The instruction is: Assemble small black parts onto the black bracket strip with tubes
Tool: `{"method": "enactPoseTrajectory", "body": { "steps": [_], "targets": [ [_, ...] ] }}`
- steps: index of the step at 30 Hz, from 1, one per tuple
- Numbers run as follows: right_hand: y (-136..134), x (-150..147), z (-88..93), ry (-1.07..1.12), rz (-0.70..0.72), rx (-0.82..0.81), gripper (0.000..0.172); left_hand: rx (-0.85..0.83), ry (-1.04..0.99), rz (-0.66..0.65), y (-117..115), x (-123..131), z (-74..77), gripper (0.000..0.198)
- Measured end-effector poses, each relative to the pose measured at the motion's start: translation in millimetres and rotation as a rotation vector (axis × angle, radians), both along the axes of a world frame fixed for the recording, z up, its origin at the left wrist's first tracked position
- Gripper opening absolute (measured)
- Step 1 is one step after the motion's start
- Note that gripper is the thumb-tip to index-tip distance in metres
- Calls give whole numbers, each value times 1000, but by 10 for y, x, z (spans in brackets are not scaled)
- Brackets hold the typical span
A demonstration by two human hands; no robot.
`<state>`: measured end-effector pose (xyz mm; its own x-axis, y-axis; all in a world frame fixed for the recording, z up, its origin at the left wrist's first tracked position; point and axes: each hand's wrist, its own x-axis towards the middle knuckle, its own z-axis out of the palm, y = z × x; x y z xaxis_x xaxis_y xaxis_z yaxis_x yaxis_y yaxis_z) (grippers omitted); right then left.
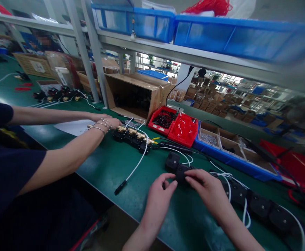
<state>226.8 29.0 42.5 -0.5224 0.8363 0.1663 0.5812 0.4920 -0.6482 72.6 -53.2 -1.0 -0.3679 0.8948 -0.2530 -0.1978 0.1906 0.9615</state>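
A black square plastic housing (pixel 181 172) with a screw on its face sits on the green bench between my two hands. My left hand (pixel 159 197) has its thumb and index finger curled against the left side of it. From the right, my right hand (pixel 209 186) pinches the same housing between thumb and fingertips. A similar black housing (pixel 172 161) lies just behind, with a white cable (pixel 186 153) looping near it. More black housings (pixel 262 205) with white cables stand in a row to the right of my right hand.
At left, a co-worker's hands (pixel 109 122) reach to a row of black units with brass fittings (pixel 134 134). A white cable with a black connector (pixel 120 187) crosses the bench. Behind are red bins (pixel 184 130), a blue divided tray (pixel 231 158), a cardboard box (pixel 155 101) and a shelf overhead.
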Motion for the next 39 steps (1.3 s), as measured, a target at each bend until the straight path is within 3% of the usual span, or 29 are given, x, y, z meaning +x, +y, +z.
{"method": "enactPoseTrajectory", "body": {
  "steps": [3, 6, 11, 16, 29, 34, 39],
  "targets": [
    [189, -20, 14, -59, 20, 23, 14, -12, 274, -132, 114, -83, -11, 71],
    [274, -139, 26, -118, 72, 69, 10, 29, 473, -285, 271, -141, -6, 85],
    [307, -267, -40, -173, 74, 146, 13, 139, 537, -348, 471, -205, -6, 75],
    [267, -266, -150, -165, 23, 190, 12, 184, 563, -367, 520, -233, -4, 60],
    [217, -365, -223, -149, -157, 234, 16, 207, 573, -368, 543, -219, 13, 57],
    [231, -377, -138, -232, -71, 240, 16, 214, 577, -377, 548, -222, 9, 53],
    [394, -358, 94, -309, 132, 204, 19, 201, 591, -370, 563, -217, -11, 55]
  ]
}}
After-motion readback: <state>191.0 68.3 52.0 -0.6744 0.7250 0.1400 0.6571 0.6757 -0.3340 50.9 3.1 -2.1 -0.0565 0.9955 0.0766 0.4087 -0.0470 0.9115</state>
